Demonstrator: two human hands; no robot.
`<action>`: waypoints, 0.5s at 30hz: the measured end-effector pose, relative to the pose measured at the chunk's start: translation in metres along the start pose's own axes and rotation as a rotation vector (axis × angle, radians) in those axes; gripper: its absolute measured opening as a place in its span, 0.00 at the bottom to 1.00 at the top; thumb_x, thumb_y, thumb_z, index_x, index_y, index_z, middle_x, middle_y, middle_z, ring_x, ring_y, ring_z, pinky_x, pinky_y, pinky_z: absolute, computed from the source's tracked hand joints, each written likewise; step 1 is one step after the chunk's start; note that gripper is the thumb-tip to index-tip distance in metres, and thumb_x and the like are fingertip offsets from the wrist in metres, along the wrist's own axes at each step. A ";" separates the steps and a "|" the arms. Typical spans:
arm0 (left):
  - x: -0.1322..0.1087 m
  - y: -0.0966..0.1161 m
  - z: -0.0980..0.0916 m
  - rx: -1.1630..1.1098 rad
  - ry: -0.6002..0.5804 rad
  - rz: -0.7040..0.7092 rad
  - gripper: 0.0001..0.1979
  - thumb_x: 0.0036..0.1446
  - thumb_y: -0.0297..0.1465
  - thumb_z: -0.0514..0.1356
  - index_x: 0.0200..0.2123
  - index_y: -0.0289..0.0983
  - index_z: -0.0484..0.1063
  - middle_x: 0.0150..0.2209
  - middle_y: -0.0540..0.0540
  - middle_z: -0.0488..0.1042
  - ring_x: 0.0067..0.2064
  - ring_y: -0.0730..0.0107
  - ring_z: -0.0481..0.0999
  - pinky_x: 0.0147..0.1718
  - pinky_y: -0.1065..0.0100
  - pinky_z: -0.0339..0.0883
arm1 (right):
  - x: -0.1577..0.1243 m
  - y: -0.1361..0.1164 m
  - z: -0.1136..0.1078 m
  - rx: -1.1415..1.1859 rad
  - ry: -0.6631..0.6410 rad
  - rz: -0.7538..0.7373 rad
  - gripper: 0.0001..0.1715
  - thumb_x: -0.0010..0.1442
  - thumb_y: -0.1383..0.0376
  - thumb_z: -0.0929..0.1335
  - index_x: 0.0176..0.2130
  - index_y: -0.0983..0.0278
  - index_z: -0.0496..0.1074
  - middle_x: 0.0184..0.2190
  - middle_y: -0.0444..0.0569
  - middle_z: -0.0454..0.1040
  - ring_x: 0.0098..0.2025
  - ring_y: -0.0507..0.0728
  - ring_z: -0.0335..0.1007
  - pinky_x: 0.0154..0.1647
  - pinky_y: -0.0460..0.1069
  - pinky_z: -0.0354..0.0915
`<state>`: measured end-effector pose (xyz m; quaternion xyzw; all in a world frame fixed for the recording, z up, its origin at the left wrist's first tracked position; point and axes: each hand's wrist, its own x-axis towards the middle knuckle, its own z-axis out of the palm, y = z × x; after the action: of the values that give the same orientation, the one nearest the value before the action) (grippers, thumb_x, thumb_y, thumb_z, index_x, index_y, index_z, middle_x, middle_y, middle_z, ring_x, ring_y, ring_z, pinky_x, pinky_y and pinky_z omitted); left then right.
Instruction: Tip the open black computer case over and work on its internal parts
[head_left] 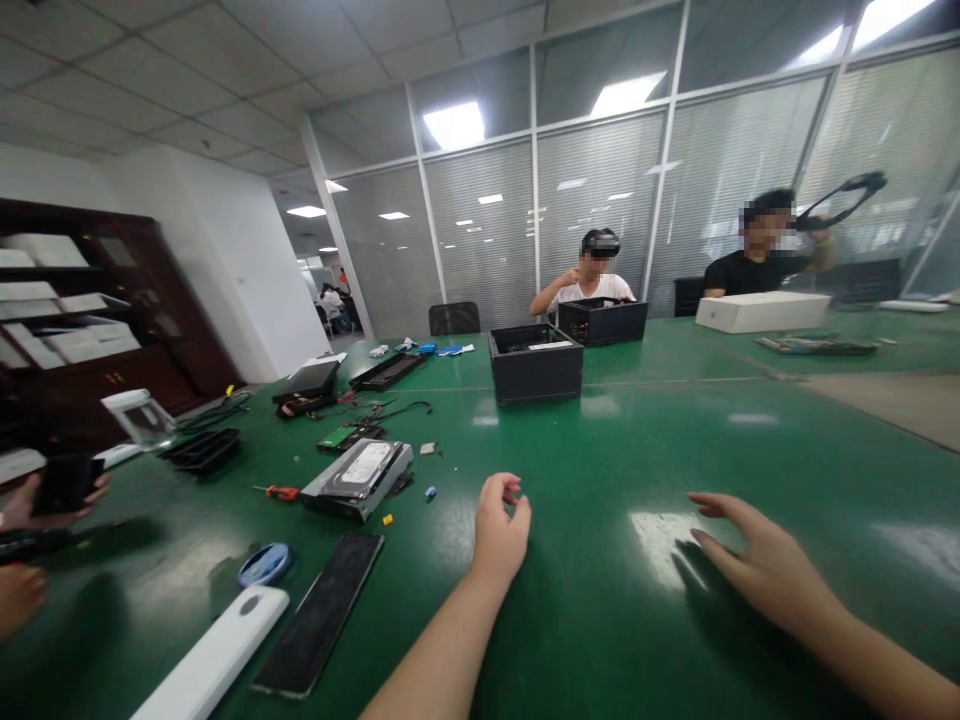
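The left hand (502,525) is positioned above the near-middle part of the green surface (615,450). Its fingers are loosely curled, with a gap between thumb and fingertips; it has hold of nothing visible. The right hand (757,555) is well apart to the right, raised over the surface. Its fingers extend to the left, thumb spread apart from them; it grips nothing visible.

Component locations relative to the left hand are as follows. The small blue piece (430,493) lies to the left, near the hand and not touching it. The small yellow piece (388,520) lies further left. The hard drive (367,462), white label facing up, lies left of and slightly beyond the hand. The orange-handled screwdriver (282,493) lies at the left end of the hard drive. The black open-topped box (536,378) stands upright on the far side, beyond the left hand and well apart from it. A second black box (615,322) stands behind it to the right, in front of a person in a white top (596,287).

The dark flat slab (322,610) lies at near left, just beside the long white object (217,645).
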<state>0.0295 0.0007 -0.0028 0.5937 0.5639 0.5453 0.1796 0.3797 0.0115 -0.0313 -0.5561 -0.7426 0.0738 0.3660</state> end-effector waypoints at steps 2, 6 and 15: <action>-0.002 0.004 -0.003 0.039 -0.007 0.028 0.13 0.54 0.24 0.58 0.44 0.38 0.69 0.42 0.44 0.72 0.42 0.64 0.73 0.45 0.60 0.68 | -0.006 0.001 -0.009 0.017 0.017 0.038 0.25 0.58 0.51 0.66 0.52 0.59 0.70 0.46 0.55 0.76 0.49 0.66 0.74 0.49 0.61 0.69; -0.005 0.009 -0.007 0.195 -0.023 0.011 0.16 0.53 0.25 0.59 0.47 0.37 0.69 0.46 0.41 0.71 0.46 0.60 0.73 0.48 0.58 0.68 | -0.003 -0.010 -0.002 0.084 0.001 0.023 0.23 0.58 0.55 0.65 0.52 0.61 0.69 0.44 0.55 0.76 0.47 0.65 0.74 0.49 0.61 0.69; -0.006 0.024 -0.098 0.987 -0.188 -0.037 0.31 0.55 0.37 0.57 0.61 0.32 0.61 0.59 0.31 0.64 0.58 0.47 0.67 0.55 0.52 0.60 | 0.002 -0.008 -0.005 0.129 0.023 -0.037 0.22 0.59 0.59 0.64 0.52 0.61 0.68 0.45 0.55 0.74 0.47 0.63 0.73 0.49 0.60 0.68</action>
<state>-0.0405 -0.0511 0.0479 0.6445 0.7462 0.1544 -0.0630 0.3765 0.0091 -0.0230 -0.5182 -0.7421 0.1084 0.4110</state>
